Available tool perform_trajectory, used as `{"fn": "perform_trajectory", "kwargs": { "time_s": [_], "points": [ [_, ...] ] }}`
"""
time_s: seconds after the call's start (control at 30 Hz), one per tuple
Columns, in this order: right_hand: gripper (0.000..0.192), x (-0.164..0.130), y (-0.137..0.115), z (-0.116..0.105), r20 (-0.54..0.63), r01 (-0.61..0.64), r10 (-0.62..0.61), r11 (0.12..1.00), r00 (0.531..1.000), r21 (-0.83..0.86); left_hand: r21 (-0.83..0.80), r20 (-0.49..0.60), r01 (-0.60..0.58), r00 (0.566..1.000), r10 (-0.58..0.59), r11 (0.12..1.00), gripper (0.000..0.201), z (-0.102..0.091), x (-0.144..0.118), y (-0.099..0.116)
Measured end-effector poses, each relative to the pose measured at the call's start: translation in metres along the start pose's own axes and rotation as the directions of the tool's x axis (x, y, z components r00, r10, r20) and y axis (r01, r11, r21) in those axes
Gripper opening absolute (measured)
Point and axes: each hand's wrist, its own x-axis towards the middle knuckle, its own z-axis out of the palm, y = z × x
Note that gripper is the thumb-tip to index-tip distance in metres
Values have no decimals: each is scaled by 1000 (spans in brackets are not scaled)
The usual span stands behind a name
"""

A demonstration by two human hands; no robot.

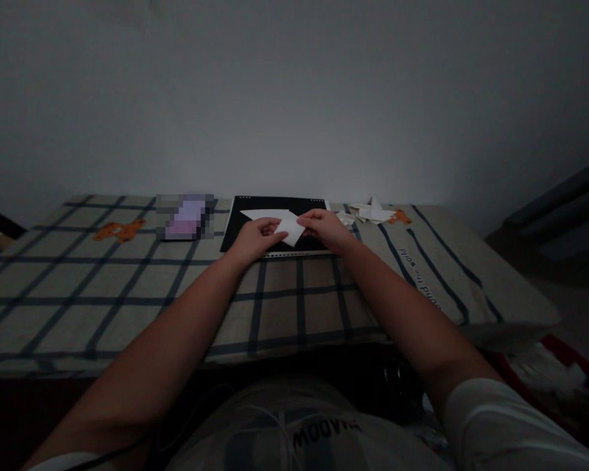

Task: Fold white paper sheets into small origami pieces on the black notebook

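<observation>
A piece of white folded paper lies over a black sheet with punched holes along its edges. My left hand pinches the paper from the left, thumb on top near its middle. From the right, my right hand holds the paper's right corner between thumb and fingers. A long pointed flap of the paper reaches out to the left behind my left hand. Right of the black sheet sit several folded white paper pieces, one with a point standing up.
The table carries a checked cloth with orange bear prints. A phone-like object, blurred out, lies at the left. A plain wall rises behind the table. White crumpled material shows below the table at the right.
</observation>
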Motion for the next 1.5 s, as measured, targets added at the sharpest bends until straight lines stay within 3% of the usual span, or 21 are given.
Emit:
{"fn": "perform_trajectory", "kwargs": {
  "time_s": [0.17, 0.33, 0.47, 0.63, 1.03, 1.23, 1.4, 1.5],
  "points": [
    [12, 0, -1, -1, 52, -65, 64, 998, 997, 11, -16, -88, -19, 996, 18, 1000, 48, -8, 6, -4],
    [12, 0, 0, -2, 82, -104, 103, 995, 991, 7, -147, -178, -14, 984, -12, 989, 52, -7, 7, -2],
    [14, 2, 0, -4, 35, -89, 88, 995, 996, 44, -281, -133, 94, 982, -136, 955, 45, -6, 7, 2],
    [14, 2, -1, -6, 29, -97, 96, 994, 995, 49, -280, -139, 171, 966, -216, 945, 35, -7, 8, 2],
    [13, 1, -3, -6, 62, -89, 88, 996, 994, 9, -269, -180, 103, 971, -156, 957, 34, -6, 7, 5],
    [12, 2, -1, -5, 37, -72, 72, 997, 997, 3, -157, -247, 44, 966, -83, 987, 34, -5, 6, 5],
    [14, 5, 1, -8, 0, -52, 52, 998, 999, 19, -239, -135, 112, 980, -147, 964, 38, -4, 5, 2],
    [15, 5, 1, -7, 4, -45, 45, 999, 999, 19, -216, -144, 141, 974, -174, 966, 33, -4, 7, 0]
  ]
}}
